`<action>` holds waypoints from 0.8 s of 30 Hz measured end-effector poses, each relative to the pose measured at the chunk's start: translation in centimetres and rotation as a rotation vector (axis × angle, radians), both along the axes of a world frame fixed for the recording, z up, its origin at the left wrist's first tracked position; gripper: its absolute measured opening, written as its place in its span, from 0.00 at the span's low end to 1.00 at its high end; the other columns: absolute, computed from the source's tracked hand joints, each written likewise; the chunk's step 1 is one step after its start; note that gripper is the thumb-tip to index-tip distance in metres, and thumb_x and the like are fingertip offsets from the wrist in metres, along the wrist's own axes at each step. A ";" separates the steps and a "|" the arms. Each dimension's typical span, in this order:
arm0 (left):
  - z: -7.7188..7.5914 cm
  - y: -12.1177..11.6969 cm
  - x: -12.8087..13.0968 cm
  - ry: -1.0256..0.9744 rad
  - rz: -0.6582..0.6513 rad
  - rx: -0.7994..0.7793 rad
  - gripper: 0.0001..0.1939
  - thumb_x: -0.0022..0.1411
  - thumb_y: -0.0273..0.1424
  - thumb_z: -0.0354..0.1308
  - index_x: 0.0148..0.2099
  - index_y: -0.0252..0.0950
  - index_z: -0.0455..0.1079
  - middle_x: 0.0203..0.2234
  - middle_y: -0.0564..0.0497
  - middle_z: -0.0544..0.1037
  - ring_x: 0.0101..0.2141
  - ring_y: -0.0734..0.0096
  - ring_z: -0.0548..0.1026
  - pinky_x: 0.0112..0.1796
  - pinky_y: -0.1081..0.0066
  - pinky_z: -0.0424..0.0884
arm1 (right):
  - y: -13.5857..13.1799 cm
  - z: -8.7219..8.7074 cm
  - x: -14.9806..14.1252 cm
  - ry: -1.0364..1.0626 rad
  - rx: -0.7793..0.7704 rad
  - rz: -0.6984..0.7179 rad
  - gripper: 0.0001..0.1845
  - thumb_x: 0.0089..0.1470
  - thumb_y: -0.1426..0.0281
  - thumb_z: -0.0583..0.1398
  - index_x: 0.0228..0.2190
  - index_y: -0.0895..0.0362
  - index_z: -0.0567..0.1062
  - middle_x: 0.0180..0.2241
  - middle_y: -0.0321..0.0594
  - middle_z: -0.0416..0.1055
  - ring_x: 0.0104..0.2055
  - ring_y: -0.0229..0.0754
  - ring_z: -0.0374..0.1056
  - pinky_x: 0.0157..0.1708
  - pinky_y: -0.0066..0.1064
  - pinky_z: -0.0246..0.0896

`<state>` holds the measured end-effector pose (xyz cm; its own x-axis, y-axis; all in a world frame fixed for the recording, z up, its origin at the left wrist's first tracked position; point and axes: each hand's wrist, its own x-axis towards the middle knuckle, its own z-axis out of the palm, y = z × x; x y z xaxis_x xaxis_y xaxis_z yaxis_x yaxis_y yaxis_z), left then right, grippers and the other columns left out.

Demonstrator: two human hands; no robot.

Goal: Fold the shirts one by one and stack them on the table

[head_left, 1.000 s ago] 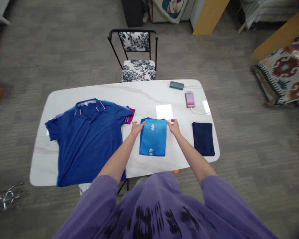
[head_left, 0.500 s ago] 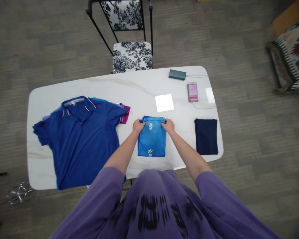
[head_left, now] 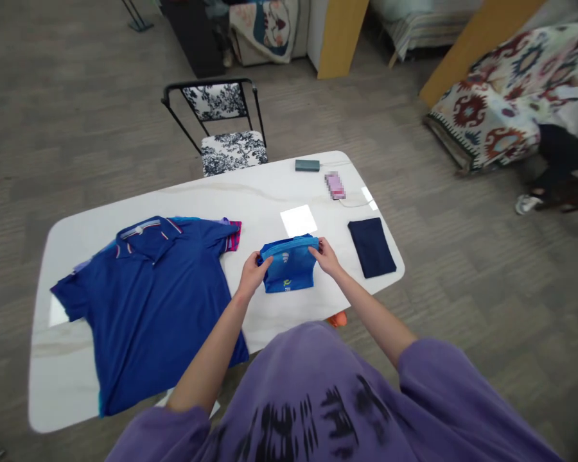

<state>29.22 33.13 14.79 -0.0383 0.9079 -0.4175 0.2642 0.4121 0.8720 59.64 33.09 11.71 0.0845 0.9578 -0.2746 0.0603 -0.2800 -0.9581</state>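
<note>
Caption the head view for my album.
Left hand and right hand hold a folded blue garment beside a spread polo shirt.

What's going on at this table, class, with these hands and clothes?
A person in a purple top is handling a folded blue garment at a white table. The left hand pinches its far left corner, the right hand its far right corner. To the left, a dark blue polo shirt lies spread over other clothes; to the right lies a folded navy cloth.
</note>
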 end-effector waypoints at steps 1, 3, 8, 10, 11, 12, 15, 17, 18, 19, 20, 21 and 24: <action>1.5 -1.8 0.3 -0.018 -0.044 0.016 0.22 0.66 0.52 0.72 0.50 0.42 0.78 0.42 0.50 0.85 0.42 0.61 0.81 0.43 0.67 0.81 | -2.2 1.3 0.8 0.009 0.024 -0.025 0.29 0.57 0.41 0.71 0.46 0.46 0.72 0.45 0.37 0.84 0.51 0.50 0.81 0.56 0.46 0.81; 4.6 -5.2 1.3 -0.058 -0.135 0.031 0.24 0.64 0.55 0.73 0.50 0.43 0.78 0.41 0.50 0.84 0.39 0.62 0.80 0.40 0.68 0.79 | -6.7 3.9 2.6 0.012 0.074 -0.074 0.30 0.57 0.40 0.72 0.46 0.46 0.73 0.44 0.38 0.83 0.49 0.51 0.81 0.54 0.46 0.81; 11.4 -11.4 7.3 -0.149 -0.354 0.033 0.23 0.65 0.57 0.73 0.45 0.44 0.78 0.36 0.51 0.80 0.37 0.61 0.78 0.38 0.67 0.77 | -16.7 9.7 9.5 -0.045 0.144 -0.190 0.26 0.62 0.43 0.73 0.48 0.46 0.75 0.45 0.39 0.83 0.48 0.51 0.80 0.52 0.45 0.80; 13.2 -12.5 10.8 -0.190 -0.419 0.034 0.22 0.67 0.56 0.73 0.44 0.44 0.79 0.36 0.51 0.80 0.39 0.60 0.80 0.40 0.66 0.78 | -19.4 11.9 13.1 -0.086 0.151 -0.238 0.25 0.64 0.44 0.73 0.49 0.46 0.76 0.45 0.39 0.83 0.47 0.51 0.79 0.51 0.45 0.79; 13.8 -12.6 12.7 -0.214 -0.447 0.032 0.22 0.67 0.57 0.73 0.44 0.45 0.79 0.37 0.51 0.81 0.39 0.60 0.80 0.41 0.66 0.79 | -20.4 12.8 15.2 -0.109 0.155 -0.264 0.24 0.64 0.45 0.73 0.49 0.46 0.77 0.44 0.39 0.83 0.47 0.51 0.79 0.51 0.45 0.79; 14.2 -12.5 14.7 -0.239 -0.470 0.029 0.22 0.67 0.57 0.73 0.45 0.45 0.80 0.38 0.51 0.82 0.40 0.60 0.81 0.42 0.66 0.79 | -20.9 13.6 17.3 -0.135 0.158 -0.288 0.24 0.63 0.45 0.74 0.49 0.46 0.77 0.44 0.39 0.83 0.46 0.52 0.79 0.51 0.45 0.79; 13.7 -10.3 21.3 -0.317 -0.511 0.009 0.23 0.68 0.57 0.73 0.47 0.45 0.80 0.40 0.50 0.84 0.42 0.59 0.82 0.43 0.65 0.80 | -20.1 14.3 24.4 -0.210 0.151 -0.333 0.24 0.63 0.45 0.75 0.49 0.46 0.78 0.44 0.39 0.83 0.46 0.51 0.79 0.50 0.45 0.78; 11.7 -7.3 26.4 -0.343 -0.506 -0.014 0.24 0.68 0.58 0.74 0.49 0.44 0.81 0.41 0.50 0.84 0.42 0.59 0.82 0.44 0.65 0.80 | -17.1 13.2 29.6 -0.248 0.131 -0.333 0.25 0.63 0.44 0.74 0.48 0.46 0.78 0.44 0.40 0.84 0.45 0.51 0.79 0.50 0.45 0.78; 10.2 -5.2 29.0 -0.339 -0.497 -0.026 0.25 0.67 0.58 0.74 0.49 0.43 0.81 0.41 0.49 0.84 0.42 0.59 0.82 0.44 0.64 0.81 | -15.0 12.1 32.2 -0.263 0.121 -0.327 0.25 0.63 0.43 0.74 0.48 0.47 0.78 0.44 0.40 0.84 0.45 0.51 0.79 0.51 0.46 0.78; 8.4 -3.0 31.8 -0.323 -0.484 -0.037 0.25 0.68 0.58 0.74 0.49 0.43 0.81 0.41 0.49 0.84 0.43 0.58 0.83 0.46 0.64 0.81 | -12.4 10.7 34.6 -0.281 0.112 -0.318 0.26 0.63 0.42 0.73 0.48 0.47 0.77 0.44 0.40 0.84 0.46 0.52 0.79 0.53 0.47 0.78; 6.4 -0.5 34.5 -0.294 -0.470 -0.042 0.24 0.69 0.57 0.73 0.50 0.42 0.81 0.42 0.49 0.84 0.44 0.57 0.83 0.48 0.63 0.82 | -9.5 9.0 37.0 -0.310 0.098 -0.308 0.27 0.63 0.41 0.72 0.48 0.48 0.78 0.45 0.41 0.85 0.48 0.53 0.79 0.55 0.48 0.78; 4.2 2.2 37.2 -0.253 -0.450 -0.042 0.23 0.70 0.55 0.73 0.50 0.41 0.81 0.43 0.48 0.84 0.47 0.56 0.83 0.50 0.62 0.82 | -6.6 7.3 39.1 -0.356 0.078 -0.299 0.27 0.64 0.41 0.71 0.49 0.49 0.78 0.47 0.43 0.85 0.50 0.54 0.80 0.57 0.50 0.78; -2.9 9.5 43.4 -0.031 -0.314 -0.049 0.27 0.71 0.47 0.75 0.61 0.36 0.77 0.56 0.40 0.82 0.58 0.52 0.81 0.62 0.58 0.78 | 1.4 1.7 43.3 -0.625 -0.017 -0.251 0.32 0.66 0.45 0.71 0.58 0.54 0.78 0.59 0.54 0.83 0.63 0.62 0.78 0.69 0.58 0.72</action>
<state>72.59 42.63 11.91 0.2535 0.8523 -0.4575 0.3589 0.3563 0.8627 102.94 34.52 13.37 0.4522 0.8843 -0.1165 0.5329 -0.3726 -0.7597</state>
